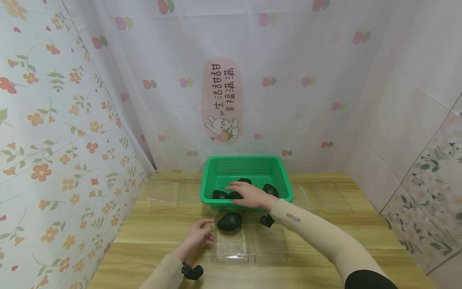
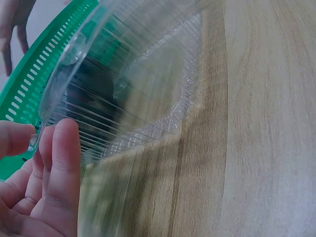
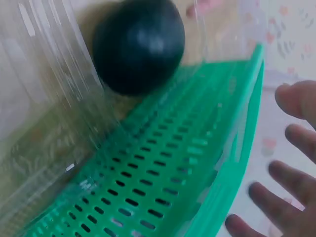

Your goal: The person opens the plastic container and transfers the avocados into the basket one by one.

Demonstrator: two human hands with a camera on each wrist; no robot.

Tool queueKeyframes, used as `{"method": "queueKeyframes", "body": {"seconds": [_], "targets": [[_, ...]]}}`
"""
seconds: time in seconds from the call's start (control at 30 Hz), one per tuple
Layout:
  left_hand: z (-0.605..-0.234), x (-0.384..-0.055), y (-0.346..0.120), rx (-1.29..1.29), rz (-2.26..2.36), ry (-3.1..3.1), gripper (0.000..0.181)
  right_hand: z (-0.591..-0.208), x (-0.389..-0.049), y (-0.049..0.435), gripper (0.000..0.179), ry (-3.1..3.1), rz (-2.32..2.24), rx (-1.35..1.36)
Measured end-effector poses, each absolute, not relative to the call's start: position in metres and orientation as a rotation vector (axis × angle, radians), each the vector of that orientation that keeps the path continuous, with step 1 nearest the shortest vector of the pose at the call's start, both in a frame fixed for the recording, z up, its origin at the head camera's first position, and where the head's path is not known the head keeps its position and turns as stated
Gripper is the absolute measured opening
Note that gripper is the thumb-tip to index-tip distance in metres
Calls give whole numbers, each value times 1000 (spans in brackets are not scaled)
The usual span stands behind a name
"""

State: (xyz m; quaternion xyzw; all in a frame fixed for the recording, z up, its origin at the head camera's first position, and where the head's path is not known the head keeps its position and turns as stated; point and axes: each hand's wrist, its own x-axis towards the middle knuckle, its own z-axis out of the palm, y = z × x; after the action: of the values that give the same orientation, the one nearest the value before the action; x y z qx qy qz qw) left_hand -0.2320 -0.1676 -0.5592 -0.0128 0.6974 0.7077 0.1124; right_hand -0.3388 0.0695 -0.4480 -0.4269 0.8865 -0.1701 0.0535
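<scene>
A clear plastic clamshell box [image 1: 231, 245] lies on the table in the head view, its lid folded out to the right. One dark avocado [image 1: 229, 223] sits at the far end of its tray. My left hand [image 1: 197, 236] is at the box's left side; the left wrist view shows its thumb and fingers pinching the rim. Over the front edge of a green basket [image 1: 246, 159] my right hand [image 1: 250, 195] reaches with spread fingers, holding nothing in the right wrist view. Several dark avocados [image 1: 270, 190] lie in the basket, some partly hidden by that hand.
Further clear plastic boxes [image 1: 164, 192] lie at the back left, with more clear plastic [image 1: 332, 196] at the back right. A floral curtain [image 1: 72, 120] hangs at the left, and another curtain [image 1: 306, 120] closes off the back behind the basket.
</scene>
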Motion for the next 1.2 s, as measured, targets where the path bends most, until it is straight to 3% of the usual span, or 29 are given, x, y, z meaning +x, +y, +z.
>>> {"method": "queueKeyframes", "body": {"seconds": [0.5,1.2], "targets": [[-556,-231,-168,-27,2078,2046,46,-460,-292,61,53,2711,-367,-1591],[-557,-230,-166,-30,2081,2049,45,-492,-281,59,54,2710,-214,-1582]]}}
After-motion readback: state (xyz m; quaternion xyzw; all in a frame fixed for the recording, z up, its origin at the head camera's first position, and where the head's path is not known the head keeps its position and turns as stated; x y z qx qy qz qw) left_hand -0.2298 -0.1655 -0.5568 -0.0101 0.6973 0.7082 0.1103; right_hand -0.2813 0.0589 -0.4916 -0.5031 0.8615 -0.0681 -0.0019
